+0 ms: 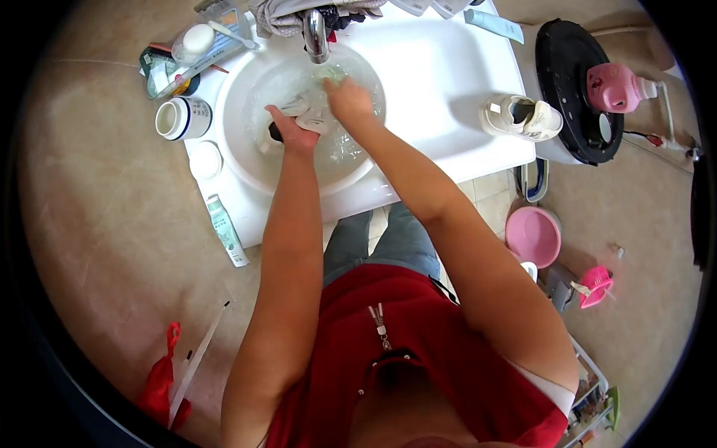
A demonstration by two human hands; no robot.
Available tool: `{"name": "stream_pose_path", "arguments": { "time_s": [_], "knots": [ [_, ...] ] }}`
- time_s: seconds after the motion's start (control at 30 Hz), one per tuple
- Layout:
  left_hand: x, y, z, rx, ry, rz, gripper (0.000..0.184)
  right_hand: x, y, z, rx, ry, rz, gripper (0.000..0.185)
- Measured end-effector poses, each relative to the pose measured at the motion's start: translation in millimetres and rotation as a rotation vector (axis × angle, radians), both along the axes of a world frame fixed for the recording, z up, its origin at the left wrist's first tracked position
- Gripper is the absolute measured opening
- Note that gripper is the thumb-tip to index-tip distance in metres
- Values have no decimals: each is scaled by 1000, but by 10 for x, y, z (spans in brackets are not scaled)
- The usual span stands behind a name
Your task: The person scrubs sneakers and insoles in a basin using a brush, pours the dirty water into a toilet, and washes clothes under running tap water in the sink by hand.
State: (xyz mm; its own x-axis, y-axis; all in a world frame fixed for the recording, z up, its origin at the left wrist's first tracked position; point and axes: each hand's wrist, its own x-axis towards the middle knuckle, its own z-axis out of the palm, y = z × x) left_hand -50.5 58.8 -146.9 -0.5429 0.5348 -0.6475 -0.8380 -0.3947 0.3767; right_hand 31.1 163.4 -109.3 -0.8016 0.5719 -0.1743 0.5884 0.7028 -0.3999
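Note:
A white basin [230, 153] of water stands under a chrome faucet [316, 41]. Within it, my left hand [296, 134] grips a white shoe [312, 119], partly under water, with a dark opening showing beside my thumb side. My right hand [348, 101] is also in the basin, farther back and to the right of the left one. Its fingers curl at a pale green thing [328, 72] near the faucet, too blurred by the water to name. Another white sneaker [520, 118] lies on the white counter [448, 75] at the right.
Left of the basin are an open white jar [183, 119], a round white lid [205, 160] and a green-white tube [225, 230]. Grey cloth [280, 16] is bunched behind the faucet. A pink jug [614, 87] stands on a black lid at right, above a pink bucket [532, 237].

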Motion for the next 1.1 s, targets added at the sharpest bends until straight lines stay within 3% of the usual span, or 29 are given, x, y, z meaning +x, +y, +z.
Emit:
{"name": "stream_pose_path", "arguments": {
  "time_s": [0.07, 0.17, 0.3, 0.4, 0.53, 0.6, 0.67, 0.77, 0.93, 0.97, 1.07, 1.1],
  "knots": [
    [-32, 26, -50, 66, -14, 20, 88, 243, -165, 71, -78, -68, -103, 32],
    [56, 18, 97, 41, 4, 28, 88, 504, -540, 464, -141, -164, -30, 39],
    [54, 45, 186, 105, 24, 56, 87, 486, -309, 347, -19, -80, -8, 42],
    [115, -8, 342, 204, -5, 59, 87, 334, -23, 161, 67, 98, -176, 42],
    [76, -11, 473, 178, 81, 143, 92, 349, -363, 352, -244, 209, -254, 32],
    [-81, -63, 335, 186, 87, 161, 89, 520, -604, 404, -344, 326, -119, 29],
    [-93, -123, 314, 150, 80, 143, 88, 692, -830, 596, -306, 410, -100, 29],
    [42, -139, 485, 96, 68, 67, 85, 649, -741, 659, -138, 267, -27, 36],
    [210, -107, 506, 236, 76, -86, 76, 369, -385, 199, 30, 126, 10, 47],
    [220, -99, 533, 177, 35, -81, 68, 317, -352, 159, 33, 117, -22, 48],
    [297, -82, 568, -180, 328, -404, 58, 234, -234, -66, -53, 100, -130, 54],
    [334, -133, 595, -368, 643, -610, 56, 259, -228, -179, -85, 128, -147, 54]
  ]
}}
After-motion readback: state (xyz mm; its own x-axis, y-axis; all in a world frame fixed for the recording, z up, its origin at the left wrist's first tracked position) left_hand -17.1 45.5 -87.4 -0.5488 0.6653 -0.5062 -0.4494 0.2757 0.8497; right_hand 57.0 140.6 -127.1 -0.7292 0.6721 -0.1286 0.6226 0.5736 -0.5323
